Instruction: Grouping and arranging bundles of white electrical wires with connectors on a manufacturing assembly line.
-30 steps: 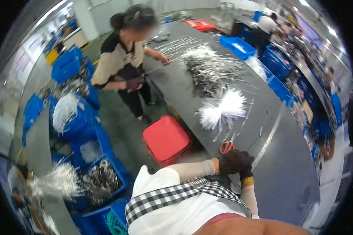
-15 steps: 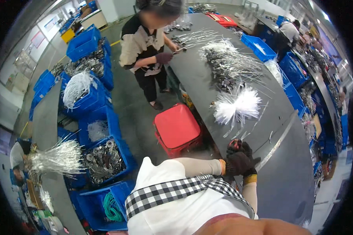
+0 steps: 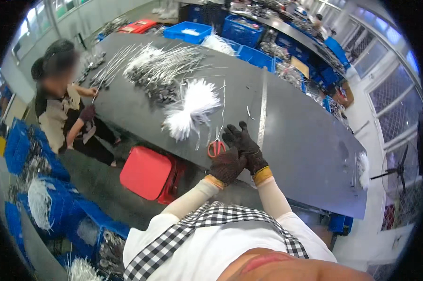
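My left hand, in a dark knitted glove, is curled against the palm side of my right hand. Its fingertips are partly hidden, so anything small between them cannot be made out. The right hand, gloved the same way with a yellow cuff, has its fingers stretched out and holds nothing. Right beside them, a pair of scissors with red handles lies on the dark table. Just beyond sits a fanned bundle of thin white strips. A long thin strip lies to its right.
Silvery strips with dark ends are heaped farther back. A co-worker handles a strip at the table's left edge. A red stool stands by the near-left edge. Blue bins line the far side; a fan is at right.
The view has swung to the right. My hands have come off the red-handled scissors, which now lie on the table, and my right fingers have spread.
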Motion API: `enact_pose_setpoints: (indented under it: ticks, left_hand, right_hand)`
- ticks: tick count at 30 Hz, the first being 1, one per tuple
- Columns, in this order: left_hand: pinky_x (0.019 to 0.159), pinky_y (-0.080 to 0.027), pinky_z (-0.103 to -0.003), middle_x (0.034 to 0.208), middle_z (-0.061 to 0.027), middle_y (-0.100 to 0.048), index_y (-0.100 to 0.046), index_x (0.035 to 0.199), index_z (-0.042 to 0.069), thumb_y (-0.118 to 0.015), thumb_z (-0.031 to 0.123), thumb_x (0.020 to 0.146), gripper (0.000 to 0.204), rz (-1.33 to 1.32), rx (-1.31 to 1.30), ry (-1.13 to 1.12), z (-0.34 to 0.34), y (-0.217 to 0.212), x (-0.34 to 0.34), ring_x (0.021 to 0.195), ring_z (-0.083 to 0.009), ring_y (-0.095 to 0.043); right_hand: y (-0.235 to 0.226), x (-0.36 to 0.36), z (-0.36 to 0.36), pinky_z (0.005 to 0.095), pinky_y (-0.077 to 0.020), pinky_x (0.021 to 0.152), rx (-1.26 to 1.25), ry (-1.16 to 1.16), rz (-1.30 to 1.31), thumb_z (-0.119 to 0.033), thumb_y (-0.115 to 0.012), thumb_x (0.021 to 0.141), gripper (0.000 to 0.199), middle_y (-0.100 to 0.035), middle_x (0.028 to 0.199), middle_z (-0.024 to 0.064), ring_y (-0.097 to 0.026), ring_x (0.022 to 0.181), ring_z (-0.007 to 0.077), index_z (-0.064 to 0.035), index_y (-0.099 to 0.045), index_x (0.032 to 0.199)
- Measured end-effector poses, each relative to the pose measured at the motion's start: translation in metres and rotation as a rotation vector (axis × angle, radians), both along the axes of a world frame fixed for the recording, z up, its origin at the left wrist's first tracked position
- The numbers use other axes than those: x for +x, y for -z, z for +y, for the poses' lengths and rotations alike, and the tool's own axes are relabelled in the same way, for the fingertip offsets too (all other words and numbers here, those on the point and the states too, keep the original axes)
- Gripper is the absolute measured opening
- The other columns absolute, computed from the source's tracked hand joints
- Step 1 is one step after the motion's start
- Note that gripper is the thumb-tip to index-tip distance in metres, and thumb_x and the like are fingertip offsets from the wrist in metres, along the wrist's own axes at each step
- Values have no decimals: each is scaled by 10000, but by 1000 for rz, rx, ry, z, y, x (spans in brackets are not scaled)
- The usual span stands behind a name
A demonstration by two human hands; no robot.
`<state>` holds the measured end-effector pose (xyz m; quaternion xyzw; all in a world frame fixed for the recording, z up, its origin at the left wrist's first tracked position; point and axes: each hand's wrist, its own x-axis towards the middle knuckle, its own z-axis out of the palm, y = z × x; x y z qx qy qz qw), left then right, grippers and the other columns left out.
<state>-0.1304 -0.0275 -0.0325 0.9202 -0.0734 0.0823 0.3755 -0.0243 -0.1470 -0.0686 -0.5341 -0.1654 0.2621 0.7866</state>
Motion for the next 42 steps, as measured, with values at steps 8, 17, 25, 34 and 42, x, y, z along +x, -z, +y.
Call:
enact_pose_setpoints:
  ticks: [8,17,25,34,42]
  left_hand:
    - [761,-530,-521,977,-178,-678,-697,1028,75,-627,271,921,235,-201,225,231,2,37,21,888,-356,-687]
    - [754,-529,-492,961,-148,-712,-718,1052,107,-601,260,966,211,-205,76,536,-8,-42,-29,908,-368,-684]
    - [858,-542,-518,1024,-145,-718,-719,1155,126,-685,253,872,312,-138,53,734,2,-7,-29,930,-372,-695]
    - [895,-537,-474,1188,-188,-688,-697,1143,122,-651,367,921,334,-465,358,373,38,-41,-10,1069,-352,-675]
    - [896,-539,-480,1187,-233,-680,-679,1212,113,-607,392,963,381,101,61,377,21,81,7,1058,-384,-685]
  right_hand:
    - [-44,15,-20,488,-356,1201,-1005,130,-1311,-147,-620,877,426,-603,1429,118,-451,1423,318,-78,-660,1296]
    - [-90,-14,-22,405,-508,1055,-1006,217,-1375,-160,-580,989,270,-695,1230,88,-647,1166,311,-126,-703,1227]
    - [-34,-41,-4,391,-486,1047,-859,-186,-1305,-335,-635,981,429,-669,1213,174,-630,1154,339,-66,-623,1315]
    - [15,-49,-31,433,-486,1055,-1141,-269,-1266,-341,-698,908,458,-660,1300,192,-631,1195,375,-84,-647,1283]
    - [7,-72,-15,467,-523,1008,-1118,-414,-1049,-403,-696,881,484,-656,1368,148,-648,1222,334,-156,-675,1297]
